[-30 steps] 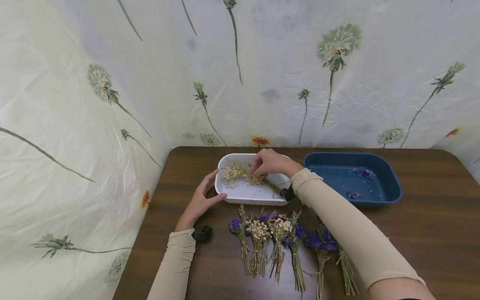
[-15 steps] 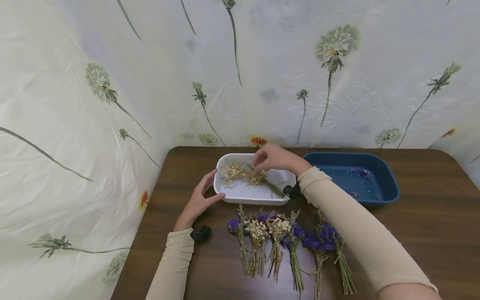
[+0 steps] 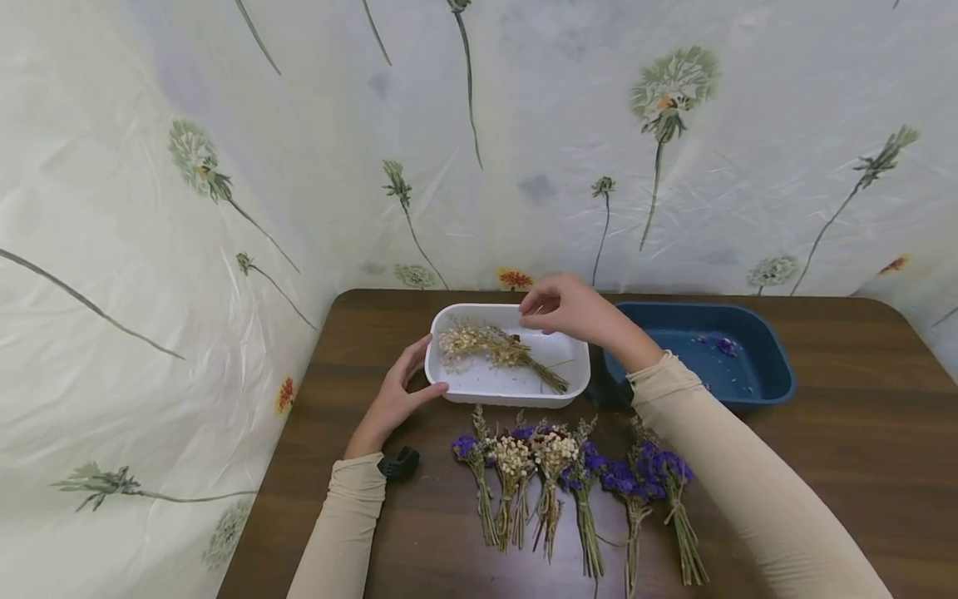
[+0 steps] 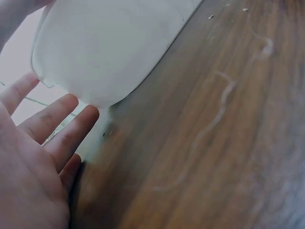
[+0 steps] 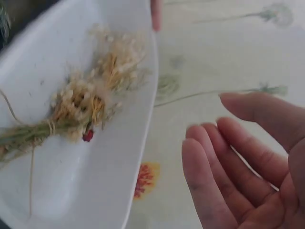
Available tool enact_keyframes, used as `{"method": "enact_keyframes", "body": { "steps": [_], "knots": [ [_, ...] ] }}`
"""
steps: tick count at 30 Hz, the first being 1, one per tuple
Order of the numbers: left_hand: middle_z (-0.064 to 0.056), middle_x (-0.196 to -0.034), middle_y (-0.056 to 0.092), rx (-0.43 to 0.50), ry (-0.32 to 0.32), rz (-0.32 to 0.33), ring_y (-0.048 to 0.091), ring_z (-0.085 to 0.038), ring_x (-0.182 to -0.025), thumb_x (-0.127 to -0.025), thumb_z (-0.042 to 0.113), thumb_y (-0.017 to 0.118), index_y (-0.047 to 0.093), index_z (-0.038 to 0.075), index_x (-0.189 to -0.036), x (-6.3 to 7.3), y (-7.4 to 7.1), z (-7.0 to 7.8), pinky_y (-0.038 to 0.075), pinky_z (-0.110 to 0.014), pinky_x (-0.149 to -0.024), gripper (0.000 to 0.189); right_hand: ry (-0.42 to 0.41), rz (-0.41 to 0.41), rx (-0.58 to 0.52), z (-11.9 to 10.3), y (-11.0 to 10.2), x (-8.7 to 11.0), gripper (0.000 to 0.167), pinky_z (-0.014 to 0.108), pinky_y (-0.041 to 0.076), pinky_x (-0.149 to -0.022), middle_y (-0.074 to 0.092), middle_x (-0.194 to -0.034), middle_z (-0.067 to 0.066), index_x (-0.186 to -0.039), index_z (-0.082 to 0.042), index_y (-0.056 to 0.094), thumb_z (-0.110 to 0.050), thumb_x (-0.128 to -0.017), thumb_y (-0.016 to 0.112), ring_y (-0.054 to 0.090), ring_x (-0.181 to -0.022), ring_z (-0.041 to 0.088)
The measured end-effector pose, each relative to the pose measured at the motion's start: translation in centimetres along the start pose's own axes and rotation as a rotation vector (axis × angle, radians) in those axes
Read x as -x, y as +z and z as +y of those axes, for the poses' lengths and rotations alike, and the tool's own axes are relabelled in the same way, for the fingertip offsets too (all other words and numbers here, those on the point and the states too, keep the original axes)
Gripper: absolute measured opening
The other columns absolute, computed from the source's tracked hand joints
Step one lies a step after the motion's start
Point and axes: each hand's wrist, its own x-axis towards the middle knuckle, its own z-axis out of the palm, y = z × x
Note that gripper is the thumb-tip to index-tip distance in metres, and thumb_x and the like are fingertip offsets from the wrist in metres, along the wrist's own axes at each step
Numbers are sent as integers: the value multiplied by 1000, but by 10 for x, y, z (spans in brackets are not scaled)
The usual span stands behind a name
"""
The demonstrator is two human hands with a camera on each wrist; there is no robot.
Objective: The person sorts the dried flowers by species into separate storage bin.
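Observation:
A white tray (image 3: 486, 391) stands near the back of the table. In it lies a bunch of dried cream flowers (image 3: 494, 343), its stems tied with twine. A small dark red bud (image 5: 88, 135) sits against the flowers in the right wrist view. The left hand (image 3: 397, 395) touches the tray's left end, thumb at the front corner and fingers spread fairly straight. Above the tray's back right edge is the right hand (image 3: 572, 309), apart from the bunch. Its fingers (image 5: 200, 176) are relaxed in the right wrist view, with nothing seen between them and the thumb.
Several small tied bunches (image 3: 554, 453) of purple and cream dried flowers lie in a row in front of the tray. A blue tray (image 3: 756, 333) with a few purple petals stands to the right, partly behind the right arm. A patterned curtain hangs behind the table.
The right hand has moved up and right, away from the bunch in the white tray. A dark red bud and more stems now show there. The left hand stays at the tray's end.

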Motion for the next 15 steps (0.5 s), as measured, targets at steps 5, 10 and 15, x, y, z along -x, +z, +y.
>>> {"method": "enact_keyframes", "body": {
  "steps": [5,10,15],
  "knots": [
    [-11,-164,42,5,2,0,41,-35,-150,-92,9,78,36,24,-161,0,-1,0,26,-60,-125,82,17,94,21,-4,7,25,24,39,60,-79,76,-110,8,-114,-13,76,-29,-97,74,73,-95,23],
    [-11,-163,42,-3,8,3,42,-35,-150,-92,9,78,35,24,-161,0,-1,-1,27,-60,-124,82,31,176,28,-8,13,49,26,43,60,-84,76,-112,7,-115,-15,75,-32,-95,76,73,-99,22],
    [-8,-164,42,-7,2,2,41,-32,-151,-92,11,78,36,28,-161,0,-1,-1,28,-58,-125,82,47,224,37,-8,21,70,23,41,58,-82,79,-108,4,-112,-16,76,-30,-94,77,75,-94,19]
  ]
}}
